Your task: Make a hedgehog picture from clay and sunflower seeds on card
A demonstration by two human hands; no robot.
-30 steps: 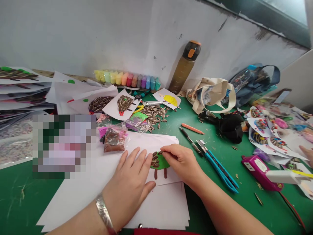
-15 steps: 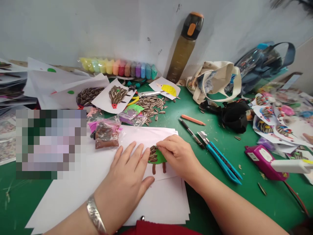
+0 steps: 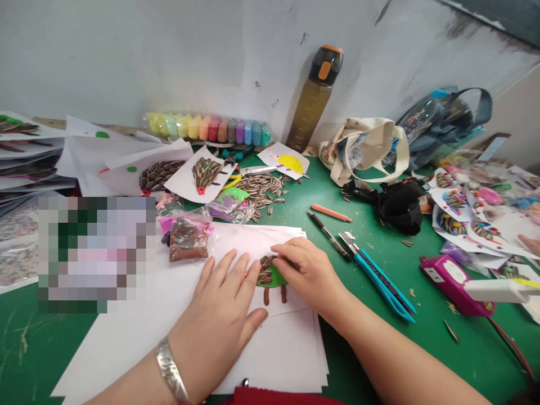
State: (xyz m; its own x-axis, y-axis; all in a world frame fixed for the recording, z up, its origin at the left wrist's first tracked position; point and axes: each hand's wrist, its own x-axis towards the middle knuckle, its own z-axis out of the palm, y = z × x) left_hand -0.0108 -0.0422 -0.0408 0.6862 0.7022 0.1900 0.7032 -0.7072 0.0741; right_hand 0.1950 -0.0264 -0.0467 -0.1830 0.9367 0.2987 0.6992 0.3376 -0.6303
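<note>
My left hand (image 3: 221, 315) lies flat with fingers spread on a stack of white paper (image 3: 139, 332), a silver bangle on its wrist. Just right of its fingertips sits a green clay shape (image 3: 272, 277) with two brown legs and rows of sunflower seeds stuck on it. My right hand (image 3: 307, 271) rests on the right side of that shape, fingers curled and pinched at its top edge; what they pinch is too small to make out.
A pile of loose sunflower seeds (image 3: 264, 191), finished seed pictures (image 3: 206, 174), a row of coloured clay tubs (image 3: 208, 128), a bottle (image 3: 314, 98), blue snips (image 3: 379, 278), pens, a pink glue gun (image 3: 455, 278) and bags crowd the green table (image 3: 379, 337). Another person's hand (image 3: 529, 243) shows at the right edge.
My right hand's fingers have slid a little along the top of the green shape. The left hand has stayed flat on the paper. The view has shifted slightly.
</note>
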